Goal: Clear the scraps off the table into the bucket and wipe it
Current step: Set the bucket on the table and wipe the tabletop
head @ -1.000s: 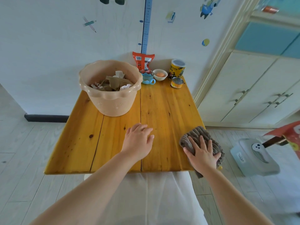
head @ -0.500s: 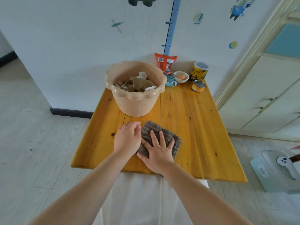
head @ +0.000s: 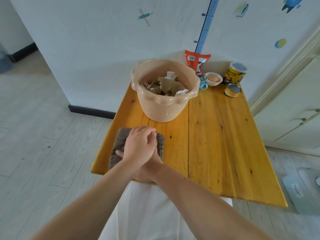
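My left hand [head: 138,146], fingers loosely bent, presses my right hand [head: 155,163] onto the cloth [head: 119,141] at the tabletop's [head: 216,135] front-left corner; right fingers mostly hidden, cannot tell.

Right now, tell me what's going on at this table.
A person is wiping the wooden table with a grey-brown cloth near its front left corner. The right hand lies on the cloth and the left hand presses on top of it. Just behind the cloth stands the bucket, already holding the scraps. A snack packet, a small bowl, a tall can and a short can sit at the far right corner.
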Motion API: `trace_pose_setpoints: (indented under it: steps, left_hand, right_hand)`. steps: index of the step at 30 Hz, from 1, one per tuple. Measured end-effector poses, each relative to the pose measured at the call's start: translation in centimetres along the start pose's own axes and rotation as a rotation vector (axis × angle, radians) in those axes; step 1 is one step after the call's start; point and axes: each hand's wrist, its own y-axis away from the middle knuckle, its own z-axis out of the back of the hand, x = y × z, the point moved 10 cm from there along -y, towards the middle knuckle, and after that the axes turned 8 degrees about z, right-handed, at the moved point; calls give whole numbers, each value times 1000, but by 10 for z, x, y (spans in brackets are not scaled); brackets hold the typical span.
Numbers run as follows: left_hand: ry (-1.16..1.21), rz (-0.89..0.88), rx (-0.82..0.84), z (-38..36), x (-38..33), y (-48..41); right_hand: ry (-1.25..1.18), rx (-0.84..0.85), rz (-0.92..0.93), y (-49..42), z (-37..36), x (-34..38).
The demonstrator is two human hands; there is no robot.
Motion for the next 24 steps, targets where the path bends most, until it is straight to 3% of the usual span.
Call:
trace_pose_setpoints:
  steps: [2,4,8,14,18,21,23,24]
  left_hand:
    - [4,-13,8,-2,0,2]
    - [-1,-24,23,-7,-3,3]
    - [-3,-54,47,-22,-18,5]
    - [-12,-98,129,-57,-47,10]
    - [-73,-48,208,-84,-51,7]
    - [-101,28,213,-96,-50,2]
    - [-114,84,211,-102,-49,-3]
    - [-128,115,220,-107,-48,-6]
  right_hand:
    - [24,38,266,11,0,28]
    - [33,78,357,29,0,27]
    - [-92,88,215,54,-3,-26]
    - [-66,102,-125,93,-1,-154]
    - [-214,140,-139,114,10,-189]
    - [-516,-174,-242,129,46,-212]
    - [-544,-465,-419,148,70,-241]
    - [-491,-530,-525,158,74,-255]
